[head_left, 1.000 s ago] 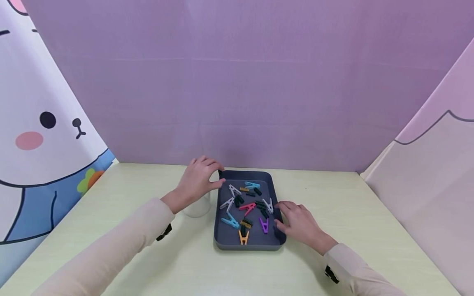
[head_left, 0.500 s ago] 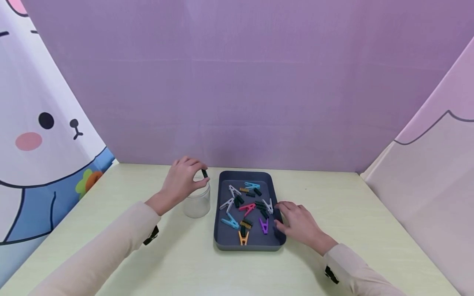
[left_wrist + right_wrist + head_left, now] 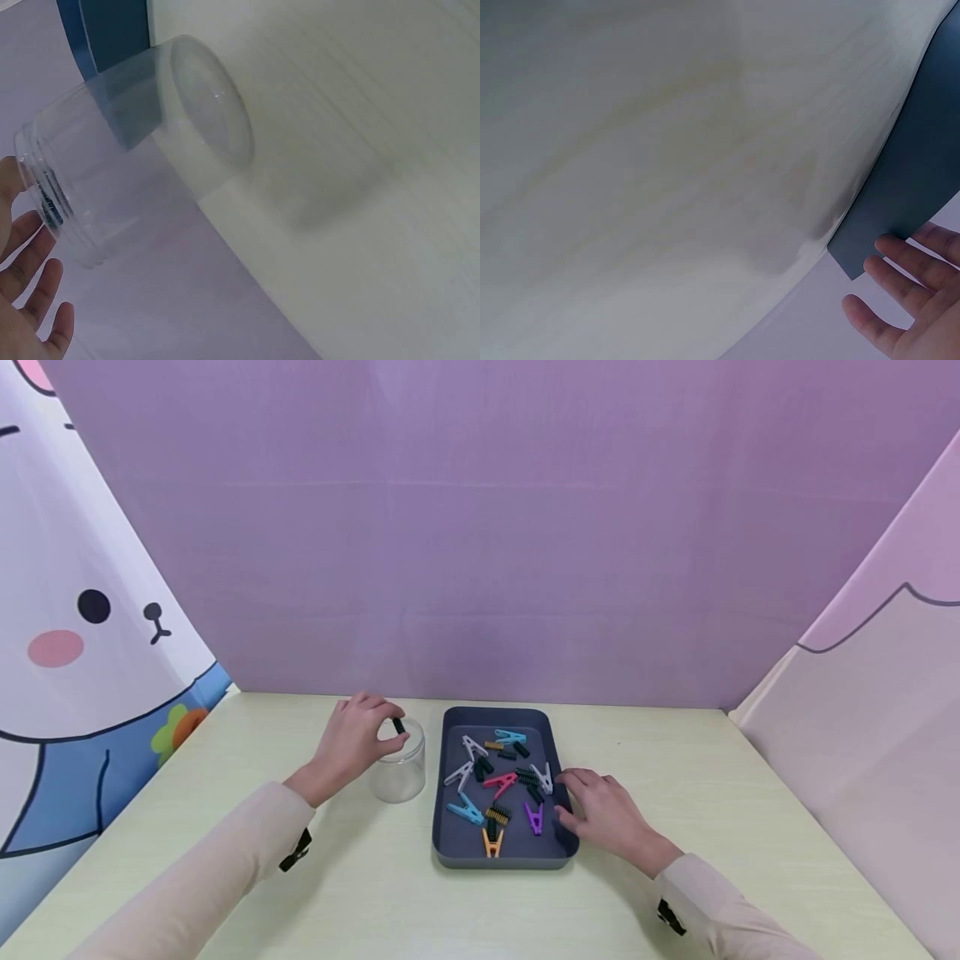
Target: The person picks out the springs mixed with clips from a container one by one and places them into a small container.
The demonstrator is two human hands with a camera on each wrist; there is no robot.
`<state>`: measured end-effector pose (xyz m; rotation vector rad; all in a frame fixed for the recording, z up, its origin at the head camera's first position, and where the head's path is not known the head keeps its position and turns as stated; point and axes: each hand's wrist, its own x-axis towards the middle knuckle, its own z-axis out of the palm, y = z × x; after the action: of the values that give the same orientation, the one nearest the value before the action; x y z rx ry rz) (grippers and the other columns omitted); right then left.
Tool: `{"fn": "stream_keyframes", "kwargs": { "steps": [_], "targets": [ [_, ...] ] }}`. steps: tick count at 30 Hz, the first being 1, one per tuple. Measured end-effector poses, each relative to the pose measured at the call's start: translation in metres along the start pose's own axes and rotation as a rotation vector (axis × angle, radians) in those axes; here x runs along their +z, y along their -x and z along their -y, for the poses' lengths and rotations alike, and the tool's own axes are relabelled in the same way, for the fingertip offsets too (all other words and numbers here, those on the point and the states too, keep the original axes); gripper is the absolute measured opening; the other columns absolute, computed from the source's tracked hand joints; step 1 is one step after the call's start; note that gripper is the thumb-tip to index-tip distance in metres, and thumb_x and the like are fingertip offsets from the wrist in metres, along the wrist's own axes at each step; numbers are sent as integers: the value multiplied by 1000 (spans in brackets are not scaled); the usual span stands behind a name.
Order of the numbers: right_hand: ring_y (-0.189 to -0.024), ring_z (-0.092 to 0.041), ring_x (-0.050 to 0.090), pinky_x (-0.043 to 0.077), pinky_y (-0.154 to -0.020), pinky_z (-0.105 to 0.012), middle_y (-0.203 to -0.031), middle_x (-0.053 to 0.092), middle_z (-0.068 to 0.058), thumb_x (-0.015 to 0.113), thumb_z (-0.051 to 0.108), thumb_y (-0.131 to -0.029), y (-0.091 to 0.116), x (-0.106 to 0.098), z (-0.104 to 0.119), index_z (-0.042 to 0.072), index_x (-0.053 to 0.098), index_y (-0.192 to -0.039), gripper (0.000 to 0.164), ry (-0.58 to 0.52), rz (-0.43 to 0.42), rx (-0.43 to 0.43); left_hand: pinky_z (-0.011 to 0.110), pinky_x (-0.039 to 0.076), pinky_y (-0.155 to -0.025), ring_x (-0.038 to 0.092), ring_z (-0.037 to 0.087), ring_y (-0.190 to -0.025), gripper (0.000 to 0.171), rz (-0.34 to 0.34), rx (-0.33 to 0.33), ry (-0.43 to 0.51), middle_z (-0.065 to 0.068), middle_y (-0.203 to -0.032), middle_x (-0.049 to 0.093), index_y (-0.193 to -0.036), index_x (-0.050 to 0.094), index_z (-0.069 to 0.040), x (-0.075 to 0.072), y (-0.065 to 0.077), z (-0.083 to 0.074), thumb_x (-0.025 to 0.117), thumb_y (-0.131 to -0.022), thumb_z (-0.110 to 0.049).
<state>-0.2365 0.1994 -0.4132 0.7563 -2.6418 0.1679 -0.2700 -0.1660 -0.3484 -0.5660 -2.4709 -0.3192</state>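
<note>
My left hand [image 3: 350, 745] is over the mouth of a clear jar [image 3: 399, 778] and pinches a small black ridged piece [image 3: 398, 725] between thumb and forefinger. Through the jar's neck in the left wrist view, the black piece shows blurred beside the fingers [image 3: 30, 259]. Right of the jar lies a dark grey tray [image 3: 510, 862]. It holds several clothespins in blue, white, red, purple and orange, such as the red clothespin [image 3: 502, 782], among several small black or yellow ridged pieces. My right hand [image 3: 611, 814] rests against the tray's right rim, fingers loosely extended.
Jar and tray stand on a pale wooden table [image 3: 360, 893]. A purple cloth [image 3: 480, 543] rises behind the table's back edge, with a cartoon-printed cloth [image 3: 97, 693] at the left and a pale cloth [image 3: 877, 735] at the right.
My left hand has moved left from the tray's upper left edge to the jar's mouth, carrying the black ridged piece. The right hand and the tray have stayed in place.
</note>
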Motion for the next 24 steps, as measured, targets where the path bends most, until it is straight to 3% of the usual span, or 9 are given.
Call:
{"fn": "stream_keyframes", "kwargs": {
  "steps": [15, 24],
  "targets": [
    [-106, -24, 57, 48, -80, -43, -112, 62, -8, 66, 31, -78, 0, -2, 1, 7, 61, -108, 39, -5, -3, -4, 39, 39, -67, 54, 23, -85, 29, 107, -84, 16, 0, -87, 69, -94, 69, -12, 3, 2, 2, 74, -72, -30],
    [-106, -24, 58, 48, -80, -43, -112, 62, -8, 66, 31, -78, 0, 0, 0, 7, 62, -108, 39, 1, -5, -7, 38, 40, -67, 54, 23, -84, 29, 119, -96, 23, 0, -85, 69, -95, 69, -12, 3, 1, 2, 74, -72, -30]
  ]
}}
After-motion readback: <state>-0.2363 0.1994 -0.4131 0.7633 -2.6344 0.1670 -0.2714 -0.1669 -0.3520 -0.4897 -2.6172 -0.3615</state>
